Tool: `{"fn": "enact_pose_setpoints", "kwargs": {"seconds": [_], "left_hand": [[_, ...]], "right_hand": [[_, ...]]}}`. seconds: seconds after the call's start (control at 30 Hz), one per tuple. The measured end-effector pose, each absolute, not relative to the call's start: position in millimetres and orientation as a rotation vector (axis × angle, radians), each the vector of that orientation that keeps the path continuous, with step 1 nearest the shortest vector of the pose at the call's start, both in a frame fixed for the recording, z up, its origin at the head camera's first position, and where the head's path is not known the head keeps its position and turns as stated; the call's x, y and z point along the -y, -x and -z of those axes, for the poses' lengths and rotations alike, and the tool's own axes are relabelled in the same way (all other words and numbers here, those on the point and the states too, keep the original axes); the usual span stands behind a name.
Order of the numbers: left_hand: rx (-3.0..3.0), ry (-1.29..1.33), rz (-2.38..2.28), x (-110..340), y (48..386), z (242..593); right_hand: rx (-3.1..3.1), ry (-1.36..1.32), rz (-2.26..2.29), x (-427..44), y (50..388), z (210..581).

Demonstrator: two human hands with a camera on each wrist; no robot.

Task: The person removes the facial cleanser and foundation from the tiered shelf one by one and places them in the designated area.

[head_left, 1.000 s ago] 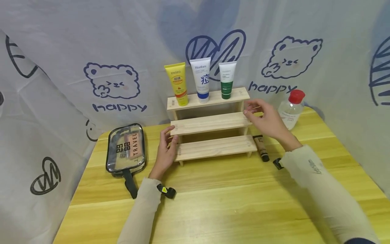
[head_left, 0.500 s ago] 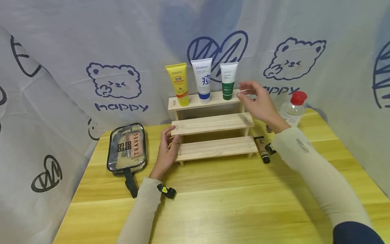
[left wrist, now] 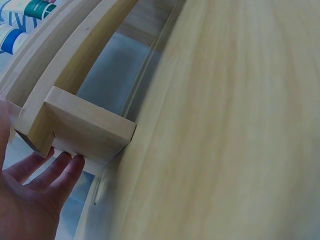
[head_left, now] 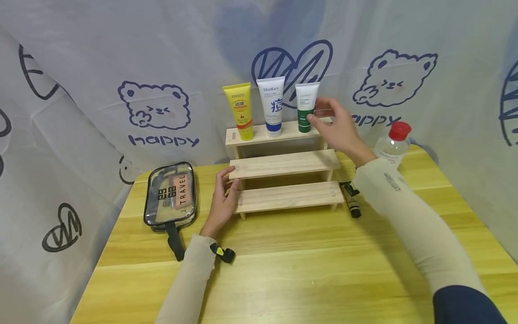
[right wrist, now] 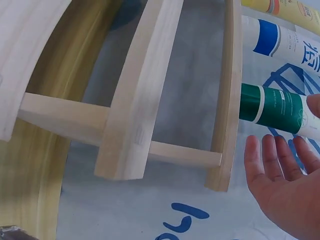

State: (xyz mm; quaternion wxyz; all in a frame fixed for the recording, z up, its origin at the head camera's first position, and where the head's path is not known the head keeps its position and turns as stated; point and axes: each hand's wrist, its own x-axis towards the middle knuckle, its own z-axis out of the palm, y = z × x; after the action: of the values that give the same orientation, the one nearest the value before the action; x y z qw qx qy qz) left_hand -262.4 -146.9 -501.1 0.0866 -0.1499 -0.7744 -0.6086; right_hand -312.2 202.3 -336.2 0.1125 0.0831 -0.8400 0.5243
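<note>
- While the green-and-white tube (head_left: 306, 108) stands upright on the top shelf of the wooden rack (head_left: 285, 164), cap down, with its long axis vertical, the right hand (head_left: 340, 128) is at its side, over the rack's right end, and is the nearer hand
- From the right fingers the tube lies toward the middle of the rack; in the head view the thumb overlaps its front edge and the other fingers are on its outer side
- Those fingers are apart and relaxed, with a gap to the tube in the right wrist view; I cannot tell whether the thumb touches it
- The left hand (head_left: 221, 203) is at the rack's left end, fingers slightly bent and tips against the wood by the middle shelf, well away from the tube
- Left along the rack's top shelf stand a white-and-blue tube (head_left: 271, 106) and, nearest the left end, a yellow tube (head_left: 238, 110), leaning a little
- Readable writing on the rack's tubes: HANKEY on the green-and-white one, Hankey and a large 痘 on the white-and-blue one, ENSEO on the yellow one; the finer print is too small
- Left of the rack, a clear pouch (head_left: 170, 192) reads TRAVEL
- Right of the rack are a brown tube (head_left: 353, 204), beside the bottom shelf, and a red-capped bottle (head_left: 390, 150), farther out; I cannot make out either label
- Behind the rack, the curtain (head_left: 218, 40) says "happy" under a printed bear
</note>
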Motion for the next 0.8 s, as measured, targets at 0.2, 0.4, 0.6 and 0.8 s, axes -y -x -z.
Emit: {"fn": "enact_pose_setpoints", "kwargs": {"seconds": [0.2,0.4,0.6,0.8], "left_hand": [[2.305,0.442,1.806,147,263,502],[2.31,0.442,1.803,146,262,501],[2.312,0.446,1.801,147,264,501],[2.318,0.436,1.807,146,263,500]], "right_hand": [[2.486,-0.233,-1.53,-196,321,336],[2.516,-0.181,-1.5,-193,323,334],[2.527,-0.211,-1.494,-192,325,333],[2.54,-0.214,-1.491,-192,325,332]]}}
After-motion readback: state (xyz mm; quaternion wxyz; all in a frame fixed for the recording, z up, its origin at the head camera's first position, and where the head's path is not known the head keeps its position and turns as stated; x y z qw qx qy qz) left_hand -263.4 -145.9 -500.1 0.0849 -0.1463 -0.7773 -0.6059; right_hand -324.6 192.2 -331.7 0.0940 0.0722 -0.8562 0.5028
